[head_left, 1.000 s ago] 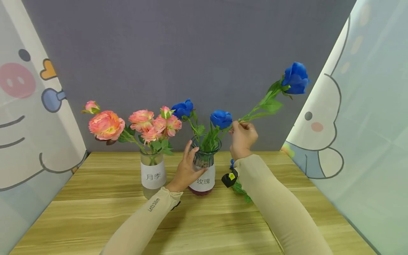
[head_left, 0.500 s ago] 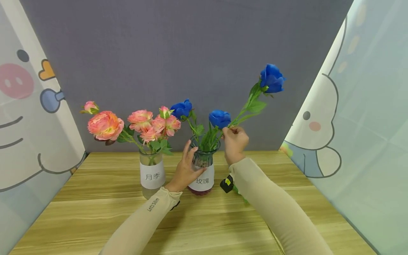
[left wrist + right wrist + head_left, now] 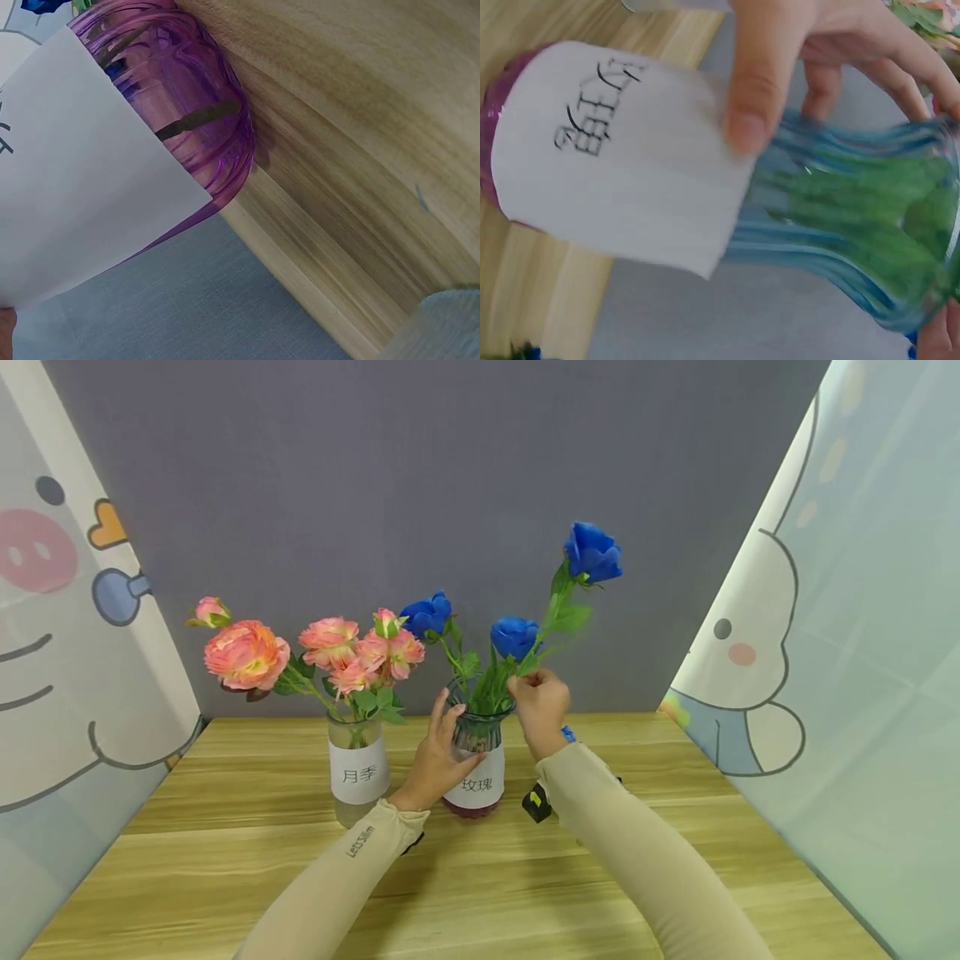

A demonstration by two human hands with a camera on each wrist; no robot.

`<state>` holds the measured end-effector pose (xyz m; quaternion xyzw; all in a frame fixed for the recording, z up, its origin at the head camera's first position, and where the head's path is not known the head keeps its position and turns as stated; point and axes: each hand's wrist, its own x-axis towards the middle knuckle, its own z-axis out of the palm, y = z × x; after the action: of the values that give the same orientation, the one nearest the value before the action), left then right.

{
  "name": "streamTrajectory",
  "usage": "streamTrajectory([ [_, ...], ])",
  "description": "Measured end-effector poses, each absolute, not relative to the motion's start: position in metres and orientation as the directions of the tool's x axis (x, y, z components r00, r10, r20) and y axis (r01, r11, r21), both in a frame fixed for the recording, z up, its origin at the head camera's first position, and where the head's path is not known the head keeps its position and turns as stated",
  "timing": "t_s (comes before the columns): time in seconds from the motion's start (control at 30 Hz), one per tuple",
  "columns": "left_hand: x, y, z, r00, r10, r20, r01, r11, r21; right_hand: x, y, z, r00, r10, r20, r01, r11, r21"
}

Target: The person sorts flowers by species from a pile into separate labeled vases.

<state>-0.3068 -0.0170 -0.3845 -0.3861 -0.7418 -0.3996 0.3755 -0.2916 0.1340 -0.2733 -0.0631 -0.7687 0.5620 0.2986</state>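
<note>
A ribbed glass vase, blue-green above and purple below, stands upright with a white paper label round it. My left hand holds its left side, thumb on the label and fingers around the neck. Two blue roses, a left one and a middle one, stand in this vase. Just over the right rim, my right hand pinches the stem of a third blue rose, whose bloom leans up to the right. That stem's lower end cannot be made out.
Left of the labelled vase stands a clear glass vase with pink-orange flowers. A black object with a yellow mark and a small blue flower show beside my right sleeve. A grey panel closes off the back.
My right hand has moved left and slightly down to the vase rim, carrying the third blue rose, which now stands steeper. The left hand stays on the vase.
</note>
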Motion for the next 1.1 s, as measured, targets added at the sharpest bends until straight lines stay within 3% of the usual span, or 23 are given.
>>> streamTrajectory([
  [0.1,-0.3067,-0.0157,-0.3839,-0.423,0.272,0.865,0.868,0.395,0.301,-0.2922,0.1393,-0.2695,-0.811,0.311,0.495,-0.297,0.511,-0.807],
  [0.27,-0.3062,-0.0164,-0.3829,-0.432,0.275,0.859,0.864,0.399,0.306,-0.2921,0.1411,-0.264,-0.815,0.195,0.546,-0.345,0.593,-0.727],
  [0.43,-0.3061,-0.0165,-0.3828,-0.448,0.277,0.85,0.859,0.397,0.323,-0.2939,0.1412,-0.263,-0.828,0.199,0.525,-0.347,0.553,-0.757],
  [0.77,-0.3054,-0.0158,-0.3826,-0.46,0.272,0.845,0.856,0.389,0.341,-0.2964,0.1415,-0.2635,-0.863,0.193,0.467,-0.411,0.271,-0.871],
  [0.97,-0.3043,-0.015,-0.3821,-0.479,0.265,0.837,0.848,0.384,0.364,-0.2991,0.1373,-0.2663,-0.855,0.234,0.462,-0.409,0.241,-0.88],
  [1.1,-0.3045,-0.0149,-0.3833,-0.484,0.263,0.834,0.846,0.384,0.37,-0.2995,0.1383,-0.2686,-0.817,0.258,0.516,-0.428,0.328,-0.842],
])
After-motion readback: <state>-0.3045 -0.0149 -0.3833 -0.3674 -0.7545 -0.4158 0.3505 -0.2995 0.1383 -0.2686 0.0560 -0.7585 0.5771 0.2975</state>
